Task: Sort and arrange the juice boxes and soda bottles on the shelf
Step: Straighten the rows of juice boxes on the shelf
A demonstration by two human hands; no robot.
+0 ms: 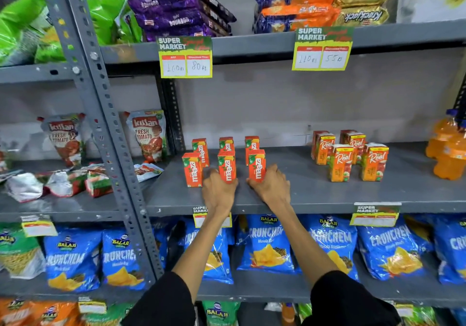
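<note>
Head view: my left hand (219,191) grips one orange juice box (227,165) on the grey shelf (315,199), my right hand (271,187) grips its neighbour (257,164). Four more stand just beyond and left; soda bottles (447,149) far right.

By the fingers (273,171), cartons (256,165) read "maaza"; rightward cartons (373,162) read "Réal"; above them, tags (185,57) read "SUPER MARKET", "80 Rs".

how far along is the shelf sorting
Done: the Real juice boxes stand grouped at the right. In hand: the left hand and right hand each grip a front Maaza box, squaring two rows. Left: the orange soda bottles at the far edge.
</note>
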